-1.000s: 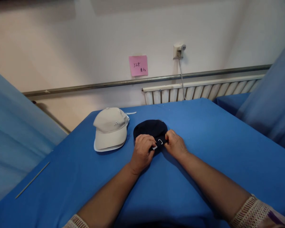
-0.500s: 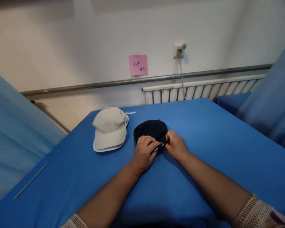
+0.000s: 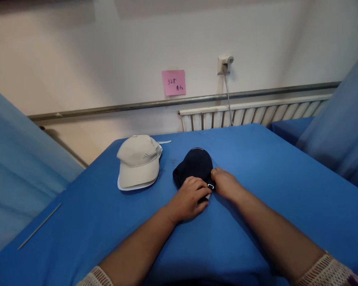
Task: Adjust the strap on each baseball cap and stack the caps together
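Observation:
A dark navy cap (image 3: pixel 193 165) lies on the blue-covered table in front of me, with a small white-edged buckle or loop near its lower right. My left hand (image 3: pixel 192 198) rests over the near edge of the cap, fingers curled on it by the buckle. At the cap's right edge, my right hand (image 3: pixel 226 184) pinches the fabric between thumb and fingers. The palms cover part of the near side of the cap. To the left sits a beige cap (image 3: pixel 137 157) with its brim toward me, and a white brim edge shows beneath it.
A thin stick (image 3: pixel 39 226) lies on the blue cloth (image 3: pixel 274 190) at the left. Behind the table are a radiator (image 3: pixel 256 114), a metal rail (image 3: pixel 131 106), a plugged socket (image 3: pixel 224 65) and a pink note (image 3: pixel 173 82). Blue curtains (image 3: pixel 14 167) hang on both sides.
The dark cap has turned and shifted slightly right, its crown now rounder. Both hands have moved a little right and toward me with it. The beige cap has stayed in place.

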`<state>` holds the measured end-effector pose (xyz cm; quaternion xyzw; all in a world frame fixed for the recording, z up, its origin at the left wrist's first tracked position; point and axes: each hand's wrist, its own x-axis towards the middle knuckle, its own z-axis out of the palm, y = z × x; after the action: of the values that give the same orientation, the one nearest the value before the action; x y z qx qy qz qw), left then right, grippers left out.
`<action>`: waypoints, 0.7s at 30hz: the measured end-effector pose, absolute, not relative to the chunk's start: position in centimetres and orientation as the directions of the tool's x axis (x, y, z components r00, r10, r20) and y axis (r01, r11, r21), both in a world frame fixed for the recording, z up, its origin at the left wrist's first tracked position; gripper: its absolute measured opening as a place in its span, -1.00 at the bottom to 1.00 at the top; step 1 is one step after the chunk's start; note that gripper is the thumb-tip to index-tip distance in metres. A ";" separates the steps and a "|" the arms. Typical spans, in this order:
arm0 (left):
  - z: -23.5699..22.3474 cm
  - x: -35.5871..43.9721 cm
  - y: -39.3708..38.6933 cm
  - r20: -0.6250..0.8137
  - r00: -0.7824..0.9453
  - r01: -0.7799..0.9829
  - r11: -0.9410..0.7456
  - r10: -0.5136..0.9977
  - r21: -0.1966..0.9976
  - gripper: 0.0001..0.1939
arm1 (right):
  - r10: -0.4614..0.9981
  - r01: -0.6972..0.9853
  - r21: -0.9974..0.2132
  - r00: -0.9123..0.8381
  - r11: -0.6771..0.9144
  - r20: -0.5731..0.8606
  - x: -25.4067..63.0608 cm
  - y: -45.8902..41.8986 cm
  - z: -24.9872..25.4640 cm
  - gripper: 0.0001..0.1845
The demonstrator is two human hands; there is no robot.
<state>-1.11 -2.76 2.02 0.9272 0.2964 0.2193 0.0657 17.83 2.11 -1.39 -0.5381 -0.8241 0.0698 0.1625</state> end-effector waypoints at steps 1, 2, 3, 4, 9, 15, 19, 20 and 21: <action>2.1 -1.1 -2.9 0.357 0.737 0.500 -0.819 0.574 0.284 -0.74 | 0.916 0.866 -0.300 -0.364 0.400 0.169 18.2 2.2 -1.4 -0.81; 2.2 -1.2 -2.9 0.379 0.717 0.497 -0.810 0.585 0.311 -0.74 | 0.925 0.870 -0.317 -0.345 0.379 0.160 18.6 2.3 -1.5 -0.81; 2.2 -1.5 -2.9 0.429 0.661 0.518 -0.788 0.616 0.333 -0.76 | 0.936 0.872 -0.342 -0.313 0.351 0.163 19.0 2.5 -1.6 -0.78; 2.3 -1.9 -2.7 0.493 0.569 0.561 -0.749 0.659 0.354 -0.79 | 0.946 0.870 -0.376 -0.272 0.321 0.179 19.3 2.7 -1.7 -0.75; 2.3 -5.2 -0.2 0.580 0.108 0.798 -0.419 0.807 0.434 -0.86 | 0.934 0.788 -0.527 -0.168 0.319 0.315 19.3 3.2 -2.1 -0.68; 2.1 -6.6 0.9 0.423 0.128 0.899 -0.285 0.897 0.333 -0.69 | 0.838 0.618 -0.585 -0.258 0.526 0.481 17.6 2.1 -2.4 -0.67; 1.6 -5.9 0.6 0.399 0.151 0.877 -0.309 0.904 0.367 -0.78 | 0.753 0.545 -0.539 -0.314 0.642 0.579 16.7 1.3 -1.9 -0.72; 1.6 -5.8 0.6 0.411 0.145 0.850 -0.325 0.900 0.414 -0.78 | 0.736 0.542 -0.521 -0.325 0.659 0.594 16.6 1.2 -1.7 -0.76; 1.5 -5.6 0.6 0.421 0.128 0.813 -0.338 0.898 0.474 -0.78 | 0.723 0.540 -0.504 -0.339 0.673 0.602 16.4 1.0 -1.5 -0.79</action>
<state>-5.58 0.55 1.53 0.7481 0.5718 0.3305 0.0643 16.40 1.02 -1.48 -0.3894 -0.8111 0.1079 0.4230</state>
